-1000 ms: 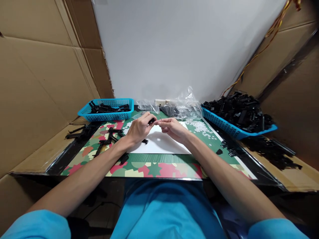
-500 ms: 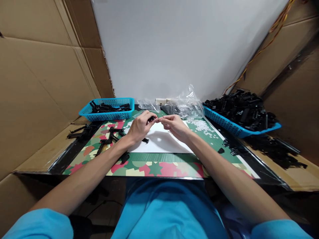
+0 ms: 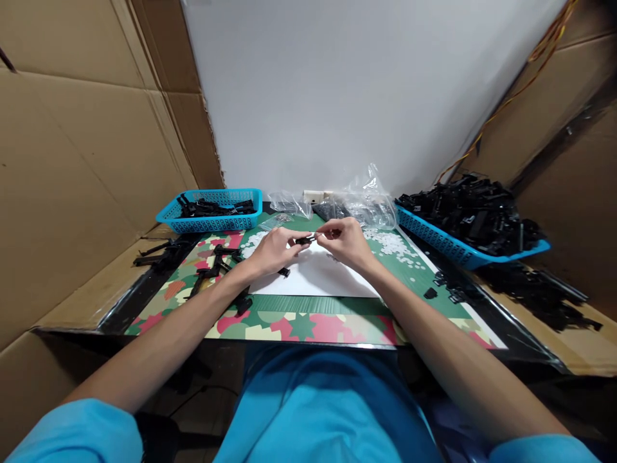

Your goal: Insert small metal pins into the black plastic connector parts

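Note:
My left hand [image 3: 272,249] pinches a small black plastic part [image 3: 304,240] over the white sheet [image 3: 318,278] in the middle of the patterned mat [image 3: 299,325]. My right hand [image 3: 346,242] is closed in a pinch right next to it, its fingertips touching the part's right end, with something thin and pale between them that I cannot make out. Another small black part [image 3: 284,272] lies on the sheet just below my left hand.
A blue basket [image 3: 212,222] with a few black parts stands at the back left. A blue basket [image 3: 436,241] heaped with black parts stands at the right. Clear plastic bags [image 3: 357,202] lie at the back, white small pieces [image 3: 393,245] beside them. Loose black parts [image 3: 212,267] lie left. Cardboard walls both sides.
Both hands have lifted slightly and drifted right. The black part now shows between the fingertips of both hands, and the right hand's pinch has closed in on its end.

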`<state>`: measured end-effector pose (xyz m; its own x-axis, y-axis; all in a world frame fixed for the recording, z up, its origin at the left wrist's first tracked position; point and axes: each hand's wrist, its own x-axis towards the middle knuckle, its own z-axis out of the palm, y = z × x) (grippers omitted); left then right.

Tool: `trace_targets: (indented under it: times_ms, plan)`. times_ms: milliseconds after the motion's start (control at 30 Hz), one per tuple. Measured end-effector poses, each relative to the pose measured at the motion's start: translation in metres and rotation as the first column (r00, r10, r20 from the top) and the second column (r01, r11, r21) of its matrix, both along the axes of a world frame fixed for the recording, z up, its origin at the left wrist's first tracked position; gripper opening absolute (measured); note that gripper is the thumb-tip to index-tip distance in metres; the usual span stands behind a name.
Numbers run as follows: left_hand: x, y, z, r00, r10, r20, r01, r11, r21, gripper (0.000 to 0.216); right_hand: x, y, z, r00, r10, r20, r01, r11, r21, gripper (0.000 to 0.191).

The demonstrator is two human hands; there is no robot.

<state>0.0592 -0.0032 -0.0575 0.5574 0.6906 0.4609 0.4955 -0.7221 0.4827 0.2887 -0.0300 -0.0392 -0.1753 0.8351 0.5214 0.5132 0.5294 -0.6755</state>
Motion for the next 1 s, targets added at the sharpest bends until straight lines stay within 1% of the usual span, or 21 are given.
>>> trace_targets:
  times_ms: [133, 267, 333, 400, 500, 633, 800, 900, 1000]
  plan:
    - [-0.003, -0.002, -0.001, 0.989, -0.006, -0.145, 0.013, 0.999, 0.051, 0.032, 0.006, 0.004, -0.005, 0.997, 0.038, 0.067, -0.037, 0.999, -0.017, 0.019]
    - [-0.006, 0.0, -0.001, 0.966, -0.105, -0.237, 0.132, 0.986, 0.1, 0.018, 0.003, 0.004, -0.008, 0.985, 0.116, 0.128, -0.11, 0.992, -0.053, 0.019]
    - [-0.007, 0.003, -0.001, 0.954, -0.117, -0.276, 0.16, 0.977, 0.141, 0.017, 0.0, 0.003, -0.009, 0.979, 0.138, 0.153, -0.131, 0.99, -0.057, 0.019]
    - [-0.009, 0.005, -0.002, 0.948, -0.103, -0.3, 0.16, 0.972, 0.171, 0.017, -0.003, 0.002, -0.011, 0.975, 0.149, 0.164, -0.141, 0.988, -0.059, 0.018]
    - [-0.01, 0.006, -0.003, 0.948, -0.089, -0.305, 0.147, 0.974, 0.173, 0.021, -0.007, 0.002, -0.015, 0.975, 0.152, 0.16, -0.141, 0.987, -0.08, 0.019]
    - [-0.01, 0.005, -0.002, 0.949, -0.106, -0.297, 0.142, 0.985, 0.099, 0.025, -0.009, 0.002, -0.018, 0.976, 0.155, 0.15, -0.14, 0.984, -0.106, 0.023]
    - [-0.008, 0.004, -0.002, 0.956, -0.123, -0.266, 0.136, 0.99, 0.034, 0.025, -0.013, -0.002, -0.017, 0.974, 0.172, 0.147, -0.159, 0.983, -0.096, 0.022]
    - [-0.007, 0.003, -0.002, 0.962, -0.125, -0.242, 0.134, 0.991, 0.019, 0.025, -0.014, -0.002, -0.016, 0.974, 0.179, 0.14, -0.168, 0.982, -0.087, 0.021]
    - [-0.008, 0.002, -0.002, 0.963, -0.141, -0.23, 0.149, 0.989, 0.018, 0.025, -0.012, 0.0, -0.017, 0.974, 0.2, 0.106, -0.189, 0.976, -0.108, 0.022]
